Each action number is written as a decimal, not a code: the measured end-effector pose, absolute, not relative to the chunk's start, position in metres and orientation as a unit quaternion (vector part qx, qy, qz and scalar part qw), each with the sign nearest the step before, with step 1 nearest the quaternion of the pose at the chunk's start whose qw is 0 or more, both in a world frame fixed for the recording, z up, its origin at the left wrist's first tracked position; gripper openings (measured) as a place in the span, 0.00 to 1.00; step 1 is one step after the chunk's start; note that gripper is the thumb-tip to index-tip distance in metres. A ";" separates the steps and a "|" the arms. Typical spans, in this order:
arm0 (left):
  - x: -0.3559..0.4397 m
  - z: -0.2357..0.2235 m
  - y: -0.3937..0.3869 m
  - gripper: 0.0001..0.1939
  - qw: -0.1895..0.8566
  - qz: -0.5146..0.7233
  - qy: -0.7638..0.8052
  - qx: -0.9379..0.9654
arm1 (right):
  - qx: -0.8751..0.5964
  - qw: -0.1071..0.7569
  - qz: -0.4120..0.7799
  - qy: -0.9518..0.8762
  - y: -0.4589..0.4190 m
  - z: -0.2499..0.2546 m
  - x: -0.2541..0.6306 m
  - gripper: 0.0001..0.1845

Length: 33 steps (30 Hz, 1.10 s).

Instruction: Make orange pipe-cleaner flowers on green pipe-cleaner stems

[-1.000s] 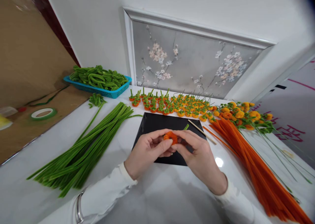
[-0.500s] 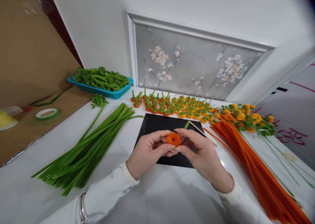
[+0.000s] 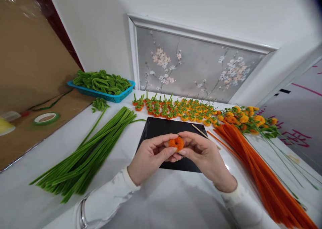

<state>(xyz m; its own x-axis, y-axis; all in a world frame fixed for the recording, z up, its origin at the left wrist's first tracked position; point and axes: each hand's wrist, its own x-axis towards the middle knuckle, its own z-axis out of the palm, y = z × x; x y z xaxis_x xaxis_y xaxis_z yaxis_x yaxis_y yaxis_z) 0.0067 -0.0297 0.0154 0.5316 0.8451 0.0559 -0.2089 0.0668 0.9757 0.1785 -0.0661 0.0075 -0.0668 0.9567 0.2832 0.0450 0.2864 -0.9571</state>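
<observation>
Between my two hands is an orange pipe-cleaner flower (image 3: pixel 176 143), a small fuzzy ring with a dark hole at its centre. My left hand (image 3: pixel 153 155) pinches it from the left, thumb at its lower edge. From the right, my right hand (image 3: pixel 202 155) grips it with thumb and forefinger. The lower fingers of both hands are partly hidden behind it. Both hands are held over a black mat (image 3: pixel 161 126). A thin wooden stick (image 3: pixel 201 131) lies across the mat's right edge, just beyond my right hand.
Green pipe cleaners (image 3: pixel 93 155) lie left, orange ones (image 3: pixel 254 165) right. Behind the mat stand rows of small orange flowers (image 3: pixel 163 108) with green stems. A blue basket (image 3: pixel 113 97) holds green coils. Finished-looking yellow-orange flowers (image 3: pixel 244 118) lie back right; green tape (image 3: pixel 46 118) sits far left.
The orange flower has tilted in my fingers, its central hole now looking higher and wider. A green stem piece seen above my right hand no longer shows. The view has shifted slightly.
</observation>
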 end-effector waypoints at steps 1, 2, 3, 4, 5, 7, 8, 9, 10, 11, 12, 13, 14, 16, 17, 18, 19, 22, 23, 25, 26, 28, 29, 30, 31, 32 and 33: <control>0.007 0.014 -0.030 0.17 0.681 0.387 0.287 0.552 | -0.418 0.539 0.429 -0.592 -0.066 0.008 0.178 0.16; 0.007 0.013 -0.030 0.17 0.688 0.382 0.290 0.544 | -0.416 0.540 0.434 -0.589 -0.066 0.008 0.177 0.15; 0.007 0.012 -0.030 0.16 0.695 0.377 0.292 0.537 | -0.415 0.539 0.440 -0.586 -0.065 0.009 0.177 0.15; 0.007 0.011 -0.030 0.16 0.702 0.374 0.293 0.531 | -0.415 0.538 0.447 -0.582 -0.065 0.009 0.176 0.16; 0.007 0.010 -0.030 0.17 0.708 0.371 0.295 0.523 | -0.414 0.537 0.452 -0.580 -0.064 0.010 0.176 0.16; 0.008 0.008 -0.030 0.17 0.720 0.368 0.296 0.508 | -0.413 0.529 0.460 -0.581 -0.063 0.012 0.178 0.18; 0.008 0.008 -0.031 0.17 0.727 0.368 0.293 0.501 | -0.415 0.524 0.458 -0.586 -0.063 0.014 0.180 0.19; 0.008 0.009 -0.030 0.17 0.735 0.368 0.289 0.491 | -0.420 0.519 0.446 -0.595 -0.063 0.016 0.182 0.19; 0.008 0.010 -0.030 0.17 0.743 0.371 0.285 0.478 | -0.430 0.514 0.425 -0.608 -0.063 0.017 0.184 0.20; 0.007 0.011 -0.029 0.17 0.753 0.375 0.281 0.463 | -0.444 0.508 0.393 -0.624 -0.064 0.018 0.187 0.21; 0.007 0.013 -0.028 0.16 0.762 0.379 0.279 0.445 | -0.460 0.501 0.354 -0.642 -0.064 0.019 0.190 0.21; 0.006 0.014 -0.027 0.16 0.770 0.384 0.281 0.425 | -0.477 0.490 0.312 -0.659 -0.064 0.019 0.192 0.22; 0.006 0.016 -0.026 0.15 0.776 0.389 0.286 0.405 | -0.491 0.475 0.272 -0.677 -0.065 0.019 0.193 0.23; 0.005 0.017 -0.024 0.13 0.784 0.394 0.300 0.375 | -0.508 0.436 0.211 -0.712 -0.065 0.017 0.193 0.18; 0.005 0.018 -0.023 0.12 0.784 0.390 0.309 0.371 | -0.509 0.421 0.189 -0.727 -0.065 0.017 0.193 0.14; 0.005 0.017 -0.022 0.12 0.780 0.384 0.318 0.378 | -0.509 0.410 0.171 -0.738 -0.065 0.016 0.192 0.09; 0.006 0.017 -0.022 0.11 0.769 0.377 0.328 0.398 | -0.507 0.405 0.156 -0.745 -0.065 0.016 0.191 0.07; 0.008 0.016 -0.022 0.12 0.696 0.372 0.361 0.497 | -0.508 0.405 0.123 -0.750 -0.064 0.016 0.191 0.09; 0.008 0.016 -0.023 0.13 0.673 0.376 0.368 0.520 | -0.510 0.405 0.116 -0.750 -0.064 0.016 0.191 0.10; 0.009 0.015 -0.023 0.16 0.656 0.381 0.371 0.535 | -0.513 0.401 0.103 -0.752 -0.064 0.015 0.192 0.10; 0.009 0.015 -0.023 0.17 0.660 0.380 0.368 0.533 | -0.514 0.398 0.098 -0.753 -0.065 0.015 0.192 0.10; 0.009 0.013 -0.022 0.18 0.670 0.370 0.356 0.536 | -0.517 0.391 0.088 -0.757 -0.066 0.014 0.191 0.10; 0.009 0.012 -0.021 0.18 0.671 0.364 0.350 0.543 | -0.518 0.387 0.083 -0.758 -0.067 0.014 0.190 0.10; 0.009 0.010 -0.020 0.18 0.668 0.359 0.344 0.553 | -0.519 0.383 0.080 -0.760 -0.068 0.014 0.189 0.10; 0.009 0.008 -0.020 0.19 0.665 0.355 0.338 0.564 | -0.520 0.380 0.080 -0.761 -0.069 0.014 0.188 0.10; 0.009 0.007 -0.019 0.18 0.660 0.352 0.333 0.574 | -0.521 0.377 0.082 -0.761 -0.069 0.013 0.187 0.09; 0.009 0.006 -0.019 0.18 0.655 0.350 0.331 0.582 | -0.523 0.375 0.083 -0.761 -0.070 0.013 0.186 0.09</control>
